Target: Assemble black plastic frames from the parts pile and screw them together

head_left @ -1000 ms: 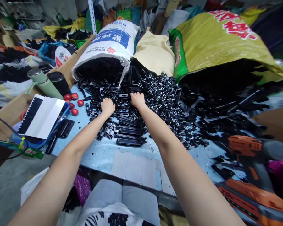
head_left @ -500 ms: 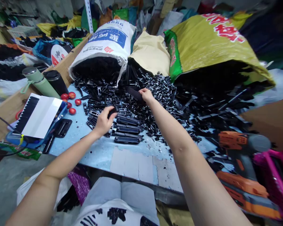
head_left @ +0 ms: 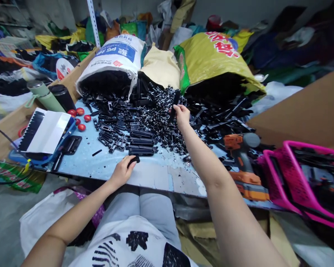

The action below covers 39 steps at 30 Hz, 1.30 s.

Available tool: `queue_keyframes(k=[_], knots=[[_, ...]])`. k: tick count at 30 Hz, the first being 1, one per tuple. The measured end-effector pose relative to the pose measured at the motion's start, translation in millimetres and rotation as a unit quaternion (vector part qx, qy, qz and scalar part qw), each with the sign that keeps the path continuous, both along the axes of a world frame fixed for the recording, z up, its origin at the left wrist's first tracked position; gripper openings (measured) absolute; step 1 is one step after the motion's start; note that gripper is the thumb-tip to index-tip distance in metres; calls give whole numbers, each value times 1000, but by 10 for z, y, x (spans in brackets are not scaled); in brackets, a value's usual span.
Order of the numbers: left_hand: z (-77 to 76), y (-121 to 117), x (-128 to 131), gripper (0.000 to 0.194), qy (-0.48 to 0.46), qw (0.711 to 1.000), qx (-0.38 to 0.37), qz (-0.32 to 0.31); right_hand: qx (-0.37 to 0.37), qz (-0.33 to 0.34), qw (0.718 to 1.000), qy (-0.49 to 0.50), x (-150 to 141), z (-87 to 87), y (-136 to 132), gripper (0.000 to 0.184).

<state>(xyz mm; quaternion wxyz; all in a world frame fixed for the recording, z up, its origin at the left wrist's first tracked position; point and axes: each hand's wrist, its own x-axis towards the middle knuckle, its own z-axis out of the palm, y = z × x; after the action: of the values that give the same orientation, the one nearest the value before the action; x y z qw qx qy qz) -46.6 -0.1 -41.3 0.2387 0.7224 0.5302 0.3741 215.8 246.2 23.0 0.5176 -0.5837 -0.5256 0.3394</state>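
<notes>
My left hand (head_left: 124, 170) is closed on a small black plastic part (head_left: 133, 160), low over the front of the blue work table (head_left: 100, 167). Its exact shape is mostly covered by my fingers. Farther out, my right hand (head_left: 181, 115) pinches a long flat black strip (head_left: 174, 105), held upright above a heap of screws (head_left: 167, 126). Between the hands and to the left lie several long black plastic pieces (head_left: 141, 142) in a row. Beside them is a pile of slotted black pieces (head_left: 114, 129).
An orange cordless drill (head_left: 245, 167) and pink baskets (head_left: 292, 178) stand at the right. Behind the heaps lie a white sack (head_left: 114, 55), a beige sack (head_left: 161, 66) and a yellow sack (head_left: 211, 59). Red fruits (head_left: 81, 127), a green bottle (head_left: 46, 96) and a blue tray (head_left: 41, 159) sit left.
My left hand has come back toward the table's front edge with its black part. My right hand's strip has swung from lying sideways to upright. The view has turned rightward.
</notes>
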Motion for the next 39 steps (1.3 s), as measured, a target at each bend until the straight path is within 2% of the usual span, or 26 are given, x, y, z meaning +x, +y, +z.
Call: queue_keyframes(k=[3, 4, 5, 7, 8, 9, 10, 11, 13, 15, 17, 19, 22, 27, 31, 33, 36, 38, 39], knots=[[-43, -82, -73, 28, -6, 1000, -7, 21, 97, 60, 989, -92, 169, -70, -736, 45], [-63, -111, -96, 29, -9, 1000, -11, 25, 100, 120, 975, -159, 213, -142, -1040, 45], [-85, -141, -114, 29, -12, 999, -18, 28, 96, 184, 952, -226, 244, -234, -1351, 44], [-123, -204, -116, 29, -21, 998, -41, 32, 63, 305, 886, -344, 247, -451, -1927, 41], [-137, -234, -97, 30, -25, 998, -55, 33, 44, 332, 857, -393, 211, -556, -2163, 42], [-146, -261, -63, 30, -30, 997, -69, 33, 36, 334, 839, -429, 152, -649, -2348, 45], [-150, -285, -17, 30, -35, 996, -83, 30, 30, 325, 833, -448, 75, -723, -2478, 46], [-149, -304, 41, 30, -41, 994, -94, 24, 24, 310, 840, -445, -14, -775, -2557, 47], [-133, -332, 173, 32, -63, 992, -113, 5, 1, 287, 888, -359, -194, -815, -2599, 47], [-100, -347, 303, 36, -102, 986, -132, -19, -61, 290, 937, -186, -344, -793, -2577, 49], [-57, -356, 404, 41, -143, 981, -131, -25, -133, 298, 945, -5, -444, -746, -2574, 57], [-9, -368, 465, 43, -154, 983, -101, -16, -170, 303, 933, 97, -483, -704, -2595, 64], [55, -408, 492, 40, -105, 994, -40, -13, -134, 315, 934, 97, -430, -663, -2601, 63], [123, -403, 453, 35, -36, 999, 21, -7, -19, 342, 939, -43, -295, -638, -2548, 51], [184, -170, 387, 30, -48, 993, 72, 78, 31, 362, 927, -90, -388, -757, -2671, 48], [201, -47, 372, 32, -63, 989, 78, 107, 9, 338, 939, -59, -459, -835, -2725, 49], [206, 29, 404, 33, -100, 987, 62, 111, -89, 252, 963, 43, -514, -866, -2688, 60], [212, 13, 444, 33, -127, 982, 66, 122, -140, 234, 957, 97, -504, -808, -2614, 69], [218, -3, 460, 33, -138, 978, 77, 133, -148, 254, 949, 110, -488, -762, -2581, 72]])
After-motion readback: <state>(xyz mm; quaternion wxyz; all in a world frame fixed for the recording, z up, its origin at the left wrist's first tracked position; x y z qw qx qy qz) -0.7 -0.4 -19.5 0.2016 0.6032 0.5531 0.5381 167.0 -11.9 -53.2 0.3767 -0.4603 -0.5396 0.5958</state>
